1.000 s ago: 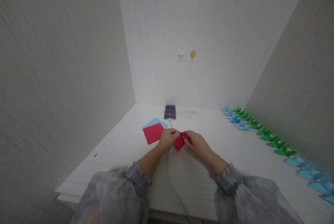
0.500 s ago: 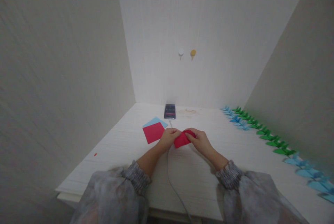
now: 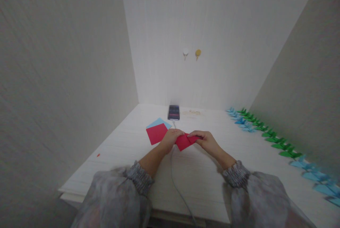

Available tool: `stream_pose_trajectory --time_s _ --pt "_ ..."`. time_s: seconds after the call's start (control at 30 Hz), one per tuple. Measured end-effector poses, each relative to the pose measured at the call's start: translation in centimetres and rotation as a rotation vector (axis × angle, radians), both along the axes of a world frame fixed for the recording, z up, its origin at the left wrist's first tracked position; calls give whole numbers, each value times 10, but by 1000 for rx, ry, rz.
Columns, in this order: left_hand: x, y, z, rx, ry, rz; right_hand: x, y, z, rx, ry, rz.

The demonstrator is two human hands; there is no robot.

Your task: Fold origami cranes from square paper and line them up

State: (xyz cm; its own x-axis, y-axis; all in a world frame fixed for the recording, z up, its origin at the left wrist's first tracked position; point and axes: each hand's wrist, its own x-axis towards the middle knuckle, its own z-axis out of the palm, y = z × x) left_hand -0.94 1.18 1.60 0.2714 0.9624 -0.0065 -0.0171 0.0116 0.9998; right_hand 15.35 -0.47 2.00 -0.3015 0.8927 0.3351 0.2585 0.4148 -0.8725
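Note:
Between my hands is a red sheet of origami paper (image 3: 182, 143), partly folded, with a crease and flap on its right side. My left hand (image 3: 172, 139) pinches its left part, thumb on top. On the right, my right hand (image 3: 204, 139) grips the folded corner between thumb and fingers. Just left of my left hand lies a flat red paper square (image 3: 156, 134), overlapping a light blue paper square (image 3: 165, 123) on the white table. The undersides of the held paper are hidden.
A phone (image 3: 174, 112) stands at the back, its grey cable (image 3: 177, 187) running under my hands to the front edge. Rows of folded green paper cranes (image 3: 271, 139) and blue paper cranes (image 3: 309, 175) line the right side. A small orange scrap (image 3: 98, 155) lies left.
My right fingers have shifted on the held red paper, and its right corner now lies flatter and points out to the right. My left hand keeps its hold. The view has moved slightly.

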Motion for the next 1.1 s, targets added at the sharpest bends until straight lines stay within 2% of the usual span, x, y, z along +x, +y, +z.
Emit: stream_pose_trajectory --time_s 0.33,0.57,0.73,0.83,0.97,1.1 --pt "-3 -1 0 13 6 -80 2 1 2 -13 48 96" --pt "-4 1 -6 42 5 -36 6 -2 2 -129 150 141" --pt "-4 1 -8 130 53 -23 2 0 0 -286 245 63" --pt "-4 2 -8 178 113 -30 -3 1 1 -363 185 57" --pt "-3 2 -8 197 129 -56 -5 1 4 -362 120 12" --pt "-4 1 -7 146 124 -86 -4 -1 7 -352 99 -6"
